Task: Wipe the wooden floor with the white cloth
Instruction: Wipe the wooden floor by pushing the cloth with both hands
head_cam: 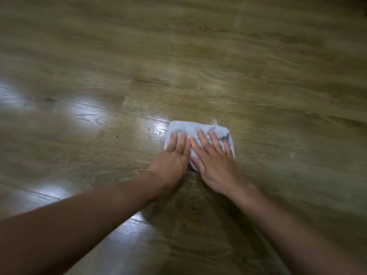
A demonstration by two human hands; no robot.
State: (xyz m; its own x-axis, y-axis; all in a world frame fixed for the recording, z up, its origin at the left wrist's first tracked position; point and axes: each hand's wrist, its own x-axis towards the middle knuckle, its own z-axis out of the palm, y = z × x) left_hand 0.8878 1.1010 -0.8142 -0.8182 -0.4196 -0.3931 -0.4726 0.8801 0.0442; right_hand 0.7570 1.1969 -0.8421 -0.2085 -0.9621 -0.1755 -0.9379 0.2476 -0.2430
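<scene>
Mid-wipe, judging by the pose. Both forearms reach forward. Left grip (pixel 172 155) and right grip (pixel 214 161) lie side by side, fingers straight and spread, palms pressing flat on the white cloth (pixel 198 129); nothing curled round it, nothing pinched. Cloth folded to a pad, flat on the wooden floor (pixel 198 56), a glare patch (pixel 156 130) just to its left. Next move, likely: even downward pressure, slide the pad onto the dull boards beyond, no bunching.
</scene>
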